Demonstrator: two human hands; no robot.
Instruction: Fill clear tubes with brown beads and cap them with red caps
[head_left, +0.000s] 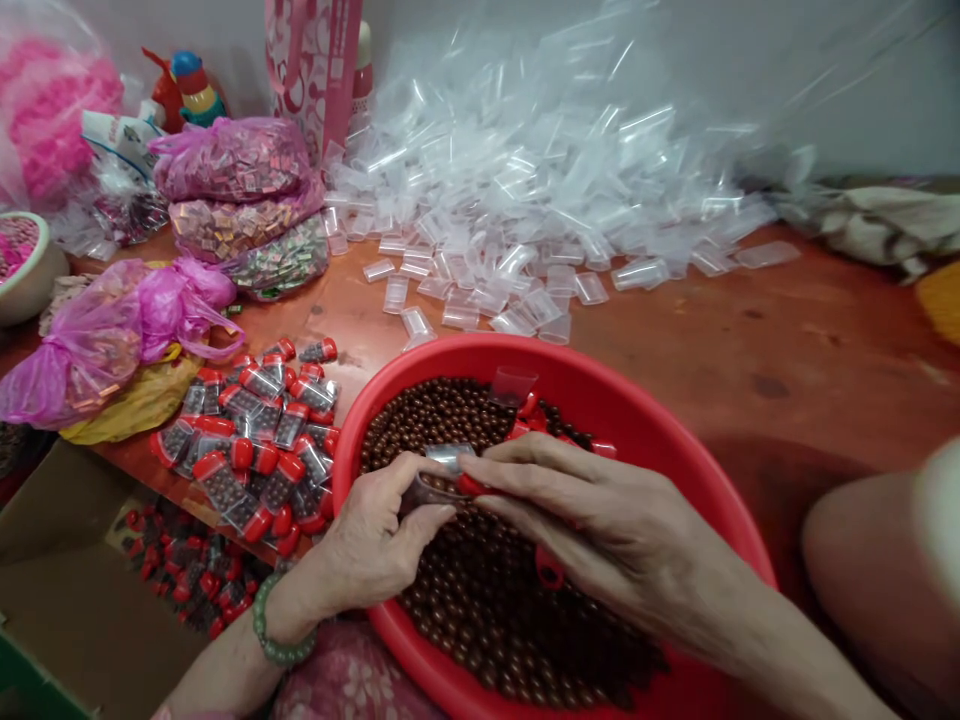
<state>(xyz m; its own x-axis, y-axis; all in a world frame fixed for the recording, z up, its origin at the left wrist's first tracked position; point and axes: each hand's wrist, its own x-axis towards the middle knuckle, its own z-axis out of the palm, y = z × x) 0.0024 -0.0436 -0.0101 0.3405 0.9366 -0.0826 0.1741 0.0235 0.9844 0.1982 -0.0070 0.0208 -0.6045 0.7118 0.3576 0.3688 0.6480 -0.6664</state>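
Over a red basin (487, 350) of small round brown balls (480, 610), both hands meet at one small clear plastic container (448, 457). My left hand (367, 530) pinches its left side between thumb and fingers; some brown balls show at it. At its right end is a red cap (472, 487), with the fingers of my right hand (600, 510) pressed against it. Other red caps (550, 567) lie on the balls, partly hidden beneath my right hand. An empty clear container (514, 385) rests near the far rim.
Filled red-capped containers (262, 430) lie piled left of the basin, with more in a cardboard box (60, 560) below. A large heap of clear empty containers (525, 200) covers the back. Pink bags (232, 160) stand at left. Someone's bare knee (862, 560) is at right.
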